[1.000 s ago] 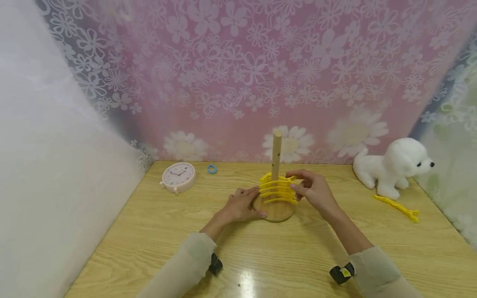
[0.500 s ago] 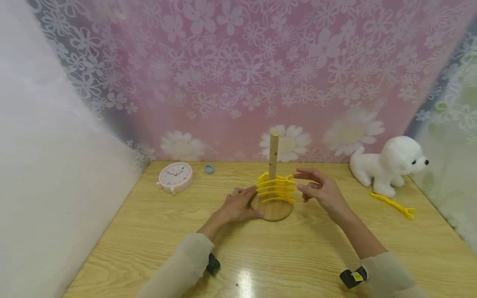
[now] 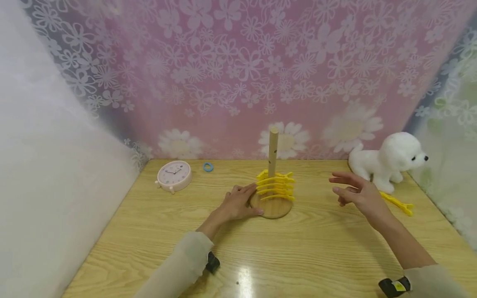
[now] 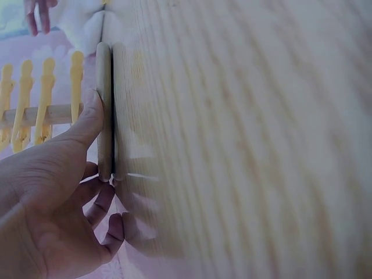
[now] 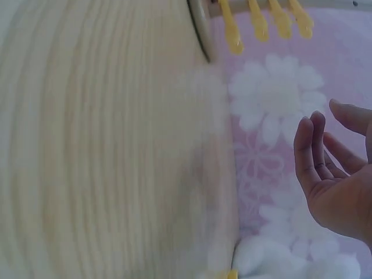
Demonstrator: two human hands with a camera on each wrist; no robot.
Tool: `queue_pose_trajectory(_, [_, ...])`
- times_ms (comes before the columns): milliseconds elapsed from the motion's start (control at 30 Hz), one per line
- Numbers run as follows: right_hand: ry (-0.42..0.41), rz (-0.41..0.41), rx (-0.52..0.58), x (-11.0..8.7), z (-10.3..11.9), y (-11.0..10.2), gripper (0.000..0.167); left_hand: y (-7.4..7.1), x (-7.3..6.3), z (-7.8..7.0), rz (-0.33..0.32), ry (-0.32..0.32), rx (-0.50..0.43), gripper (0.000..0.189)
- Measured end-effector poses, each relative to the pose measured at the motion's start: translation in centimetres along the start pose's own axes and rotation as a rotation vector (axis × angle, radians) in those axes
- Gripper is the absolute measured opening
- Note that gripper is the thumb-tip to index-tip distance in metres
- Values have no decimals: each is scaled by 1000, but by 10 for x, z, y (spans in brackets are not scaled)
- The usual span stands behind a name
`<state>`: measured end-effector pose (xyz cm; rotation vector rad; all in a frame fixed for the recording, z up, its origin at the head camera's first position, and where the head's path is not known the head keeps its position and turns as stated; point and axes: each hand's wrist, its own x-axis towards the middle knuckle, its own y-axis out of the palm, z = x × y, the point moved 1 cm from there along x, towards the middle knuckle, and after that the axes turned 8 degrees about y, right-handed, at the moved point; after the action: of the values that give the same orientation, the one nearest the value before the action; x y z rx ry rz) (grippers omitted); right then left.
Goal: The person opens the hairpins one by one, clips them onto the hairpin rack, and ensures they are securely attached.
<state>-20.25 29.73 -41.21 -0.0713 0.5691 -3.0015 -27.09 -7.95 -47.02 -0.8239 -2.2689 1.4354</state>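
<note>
A wooden stand (image 3: 273,145) with an upright peg and round base rises from the table. Several slim, curved yellow plastic pieces (image 3: 275,191) with forked ends are stacked around the lower peg. My left hand (image 3: 235,205) holds the base at its left edge, the thumb pressing its rim (image 4: 104,116) in the left wrist view. To the right of the stand, my right hand (image 3: 359,198) is in the air with fingers loosely bent, holding nothing. Just beyond it lies another yellow forked piece (image 3: 399,203), partly hidden behind the hand.
A white plush dog (image 3: 387,161) stands at the back right, near the loose yellow piece. At the back left are a pale pink alarm clock (image 3: 174,175) and a small blue ring (image 3: 208,167). A flowered pink curtain (image 3: 231,103) hangs behind the table (image 3: 290,248).
My right hand has left the yellow pieces on the peg and moved right toward the loose yellow piece. The left hand stays at the base. The head view has shifted slightly.
</note>
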Motion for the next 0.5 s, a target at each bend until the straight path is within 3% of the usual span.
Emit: queue_pose_trajectory(500, [88, -97, -144, -33, -48, -69, 38, -1, -1, -2, 9, 1, -21, 92])
